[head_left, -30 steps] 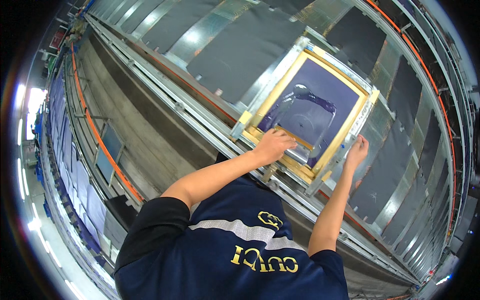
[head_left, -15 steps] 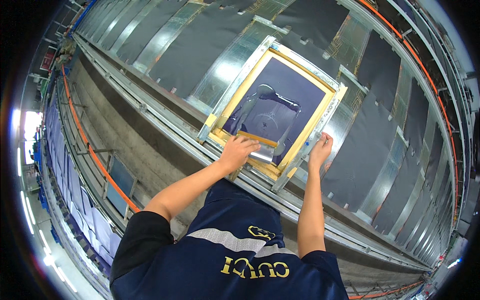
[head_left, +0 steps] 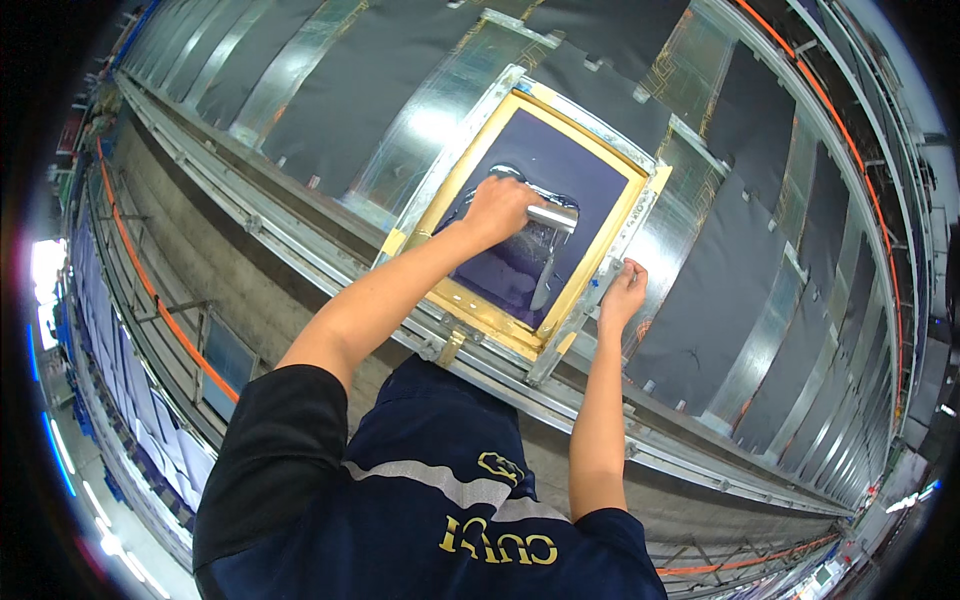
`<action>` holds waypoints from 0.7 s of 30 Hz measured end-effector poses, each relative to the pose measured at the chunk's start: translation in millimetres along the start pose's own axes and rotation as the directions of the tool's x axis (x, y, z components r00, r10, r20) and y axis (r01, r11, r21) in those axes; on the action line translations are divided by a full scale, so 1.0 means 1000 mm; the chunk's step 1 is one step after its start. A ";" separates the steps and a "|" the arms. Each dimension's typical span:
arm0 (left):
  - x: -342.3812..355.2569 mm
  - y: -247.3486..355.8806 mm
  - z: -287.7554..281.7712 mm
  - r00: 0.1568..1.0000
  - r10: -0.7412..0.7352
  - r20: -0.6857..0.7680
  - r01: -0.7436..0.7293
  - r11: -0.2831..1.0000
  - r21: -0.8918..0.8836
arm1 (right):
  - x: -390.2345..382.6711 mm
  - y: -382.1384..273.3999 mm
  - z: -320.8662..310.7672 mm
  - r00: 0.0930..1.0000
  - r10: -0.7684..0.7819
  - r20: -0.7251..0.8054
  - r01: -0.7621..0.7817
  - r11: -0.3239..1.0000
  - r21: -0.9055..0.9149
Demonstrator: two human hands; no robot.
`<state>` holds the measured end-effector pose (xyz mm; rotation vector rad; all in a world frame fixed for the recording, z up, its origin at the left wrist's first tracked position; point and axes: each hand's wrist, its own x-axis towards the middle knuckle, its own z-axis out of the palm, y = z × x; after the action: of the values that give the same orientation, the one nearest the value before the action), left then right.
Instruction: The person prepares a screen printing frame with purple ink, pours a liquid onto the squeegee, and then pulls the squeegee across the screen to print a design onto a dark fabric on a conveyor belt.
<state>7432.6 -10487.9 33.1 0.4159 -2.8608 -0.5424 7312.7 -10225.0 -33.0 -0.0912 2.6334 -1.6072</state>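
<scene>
A screen printing frame (head_left: 452,291) with yellow-taped edges and a dark purple mesh lies tilted on the long table. My left hand (head_left: 497,212) is closed around a squeegee (head_left: 553,216) with a shiny metal holder, over the middle of the mesh. Glossy dark ink (head_left: 543,285) lies in streaks around it; the squeegee's blade edge is mostly hidden. At the frame's right rail, my right hand (head_left: 623,292) has its fingers curled together at the rail's outer edge, apparently gripping it.
Dark fabric panels (head_left: 715,300) alternate with shiny bare strips (head_left: 428,125) along the table. A metal rail (head_left: 300,278) runs along the near edge, with a small brass-coloured stop (head_left: 451,347) by the frame. An orange pipe (head_left: 170,320) runs at the left.
My left hand has pushed the squeegee from the frame's near end up to the middle of the mesh, spreading the ink. My right hand stays at the right rail.
</scene>
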 end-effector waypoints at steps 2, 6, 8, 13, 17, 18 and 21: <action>0.004 -0.005 0.009 0.999 0.012 -0.032 -0.011 0.999 0.041 | 0.001 0.008 0.004 1.000 -0.023 -0.005 0.023 0.999 0.026; -0.068 0.010 0.025 0.995 0.065 -0.075 -0.059 0.995 0.078 | 0.000 0.006 -0.001 1.000 0.019 0.025 -0.021 0.997 0.078; -0.112 0.023 0.018 0.992 0.115 -0.053 -0.112 0.992 0.059 | 0.008 0.026 0.000 0.997 -0.059 -0.043 0.061 0.997 0.055; -0.086 0.015 0.010 0.980 0.134 -0.149 -0.132 0.991 0.026 | 0.011 0.027 0.005 0.984 -0.144 -0.103 0.146 0.989 0.010; -0.004 0.001 0.011 0.995 0.005 -0.098 0.001 0.998 0.055 | 0.013 0.031 0.007 0.997 -0.070 -0.018 0.071 0.997 0.044; 0.002 0.000 0.014 0.998 -0.015 -0.062 0.018 0.998 0.054 | 0.014 0.033 0.008 0.996 -0.092 -0.015 0.092 0.995 0.034; -0.026 0.008 0.022 1.000 0.002 -0.019 0.000 0.995 0.099 | 0.008 0.019 0.001 0.997 0.057 0.042 -0.060 0.997 0.056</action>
<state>7449.6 -10465.2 12.6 0.4337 -2.8772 -0.3955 7304.6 -10217.9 -50.3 -0.0426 2.5343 -1.6424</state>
